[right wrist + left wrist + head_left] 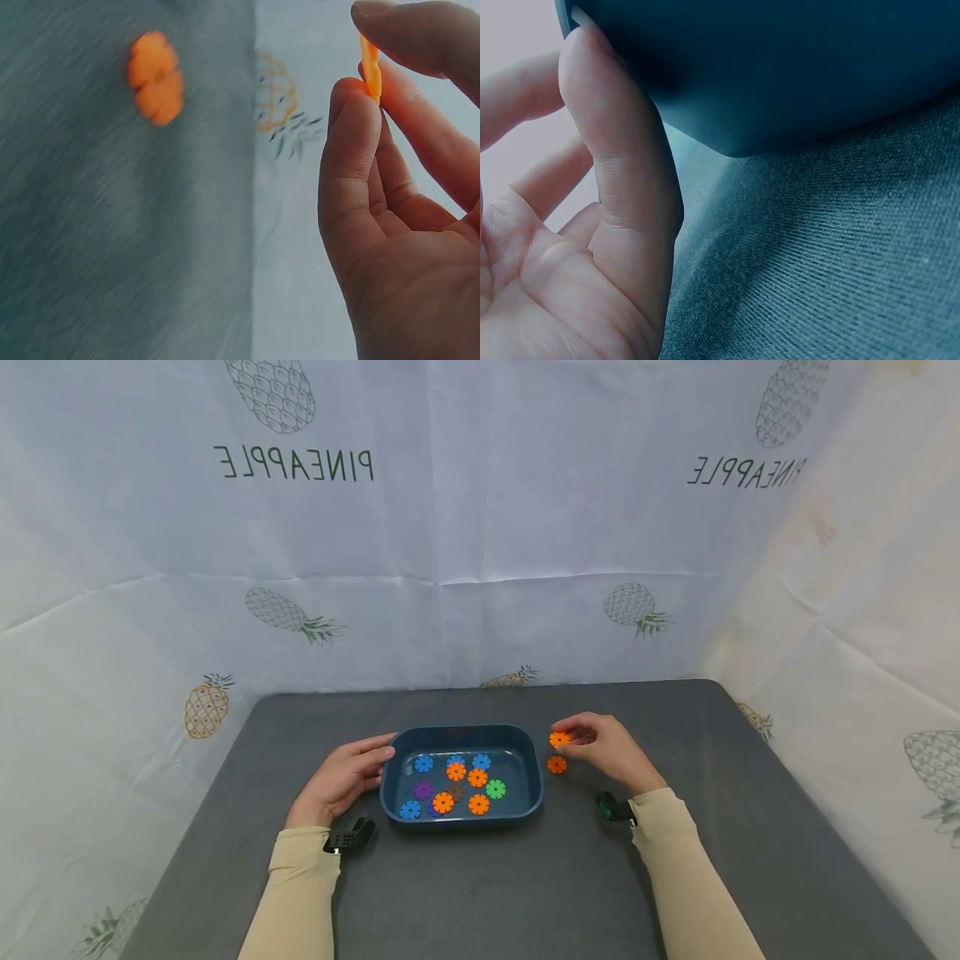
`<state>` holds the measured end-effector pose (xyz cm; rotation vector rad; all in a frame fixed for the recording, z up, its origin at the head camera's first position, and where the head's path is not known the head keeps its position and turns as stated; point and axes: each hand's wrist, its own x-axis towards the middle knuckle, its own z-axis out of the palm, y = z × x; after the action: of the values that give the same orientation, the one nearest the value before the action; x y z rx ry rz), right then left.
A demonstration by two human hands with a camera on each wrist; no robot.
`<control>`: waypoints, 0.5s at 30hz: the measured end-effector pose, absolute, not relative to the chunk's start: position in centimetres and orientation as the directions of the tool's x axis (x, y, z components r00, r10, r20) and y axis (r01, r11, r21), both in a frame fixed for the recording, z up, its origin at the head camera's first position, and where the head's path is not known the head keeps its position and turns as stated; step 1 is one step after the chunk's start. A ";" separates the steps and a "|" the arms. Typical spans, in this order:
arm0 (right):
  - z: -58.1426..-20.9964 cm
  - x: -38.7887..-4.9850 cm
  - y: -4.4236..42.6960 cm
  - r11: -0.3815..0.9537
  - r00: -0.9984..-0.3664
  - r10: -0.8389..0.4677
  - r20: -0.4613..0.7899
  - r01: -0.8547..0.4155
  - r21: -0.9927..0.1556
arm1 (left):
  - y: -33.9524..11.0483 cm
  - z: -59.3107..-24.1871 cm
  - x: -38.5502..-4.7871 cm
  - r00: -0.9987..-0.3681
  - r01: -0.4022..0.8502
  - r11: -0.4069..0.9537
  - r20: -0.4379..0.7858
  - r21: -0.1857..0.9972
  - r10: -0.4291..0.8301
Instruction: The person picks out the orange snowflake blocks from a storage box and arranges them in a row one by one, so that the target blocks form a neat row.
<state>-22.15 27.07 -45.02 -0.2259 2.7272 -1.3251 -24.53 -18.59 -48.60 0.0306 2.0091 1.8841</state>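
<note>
A dark blue tray point(461, 821) holds several notched plastic discs in blue, orange, purple, brown and green. At its left end my left hand point(352, 779) holds the rim. In the left wrist view the thumb point(619, 150) lies against the outside of the tray wall point(780, 67), and part of the other fingers is hidden. To the right of the tray, my right hand point(606, 750) pinches an orange notched disc point(559, 739) between thumb and fingertips, seen edge-on in the right wrist view. Below it, another orange disc point(557, 765) lies on the table.
The dark grey table point(480, 893) has rounded far corners. Behind it and at both sides hangs a white cloth point(480, 527) printed with pineapples. A black wrist camera point(351, 837) is strapped to the left wrist and another point(615, 807) to the right.
</note>
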 end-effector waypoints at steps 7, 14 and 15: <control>-47.0 -21.6 28.6 0.639 -0.989 -0.140 -0.046 -0.055 -0.767 | -18.5 -48.8 -24.6 -0.923 -0.256 0.097 -0.273 0.962 0.271; -48.4 -21.6 28.9 0.649 -0.991 -0.118 -0.056 -0.034 -0.760 | -18.5 -48.8 -24.6 -0.925 -0.250 0.108 -0.271 0.962 0.269; -48.5 -21.6 28.9 0.652 -0.992 -0.114 -0.055 -0.033 -0.757 | -18.5 -48.8 -24.6 -0.925 -0.244 0.110 -0.266 0.963 0.270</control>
<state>-21.63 28.90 -48.50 -0.1242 2.7659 -1.2651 -24.59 -18.51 -48.76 0.0251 2.0197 1.8712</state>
